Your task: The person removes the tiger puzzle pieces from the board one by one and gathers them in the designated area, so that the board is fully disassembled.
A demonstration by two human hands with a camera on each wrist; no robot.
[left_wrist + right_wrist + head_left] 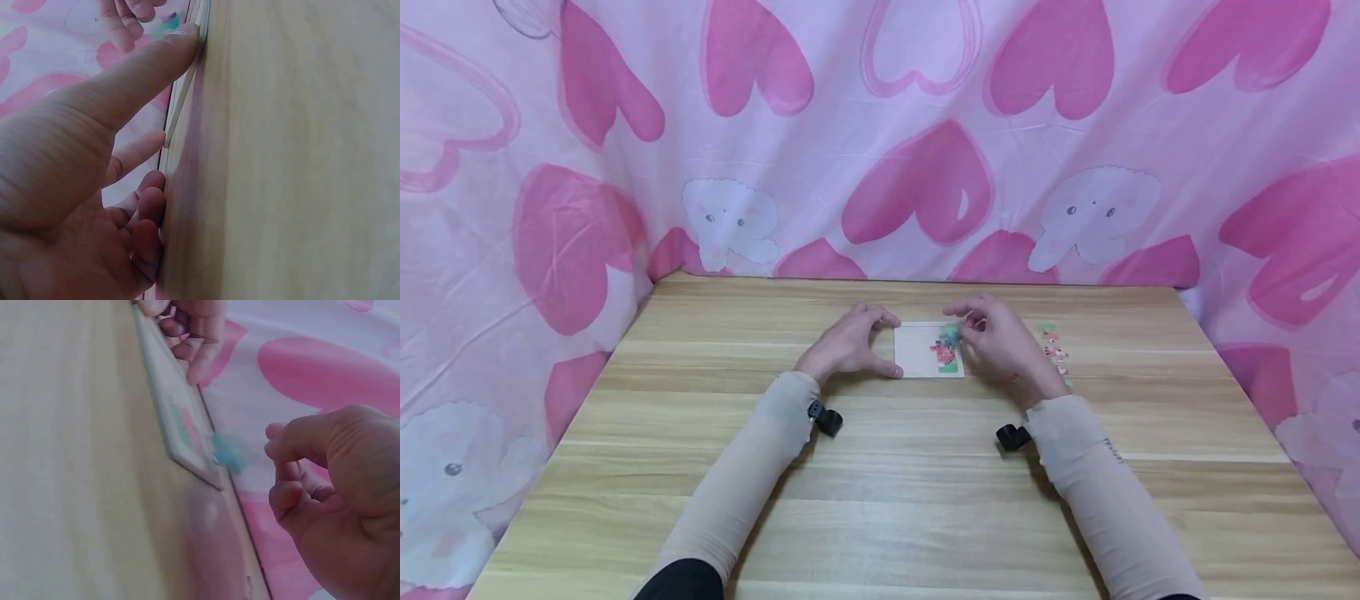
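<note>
A white puzzle board lies flat on the wooden table, with a red, green and blue puzzle section on its right part. My left hand grips the board's left side, thumb at the near corner and index finger at the far one. Beside the right edge hovers my right hand, its fingers bent. A blurred teal puzzle piece shows between the board and those fingers, with a small gap to the fingertips; no grip on it is visible.
Several loose puzzle pieces lie in a column right of my right hand, partly hidden by the wrist. Pink heart-patterned cloth hangs behind and at both sides of the table.
</note>
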